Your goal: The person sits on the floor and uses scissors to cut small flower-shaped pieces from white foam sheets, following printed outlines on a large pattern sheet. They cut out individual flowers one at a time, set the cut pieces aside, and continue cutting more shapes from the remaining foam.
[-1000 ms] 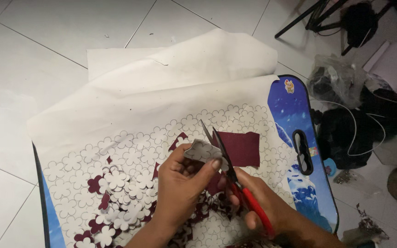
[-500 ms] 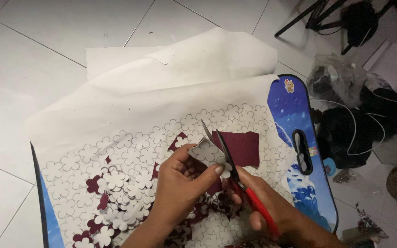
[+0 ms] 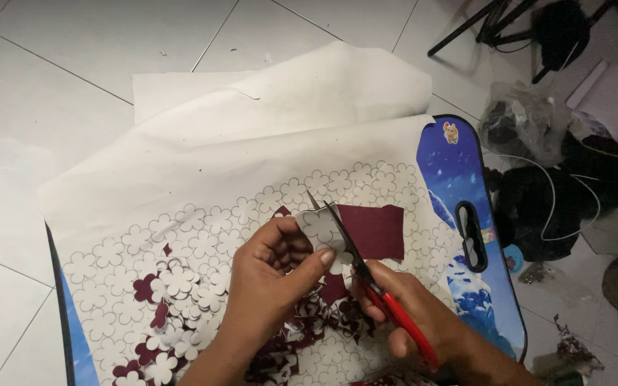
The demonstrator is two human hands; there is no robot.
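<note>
The left hand (image 3: 270, 275) pinches a small white flower-printed paper piece (image 3: 317, 225) between thumb and fingers; the right hand (image 3: 409, 307) grips red-handled scissors (image 3: 366, 275), whose partly open blades straddle the piece just beyond the left fingertips. The blades run close to the left thumb, so a hasty snip could nick it or cut through a petal. Compared with a second ago, the blades sit slightly deeper along the piece, and the maroon paper rectangle (image 3: 373, 230) right of the fingers lies unchanged.
</note>
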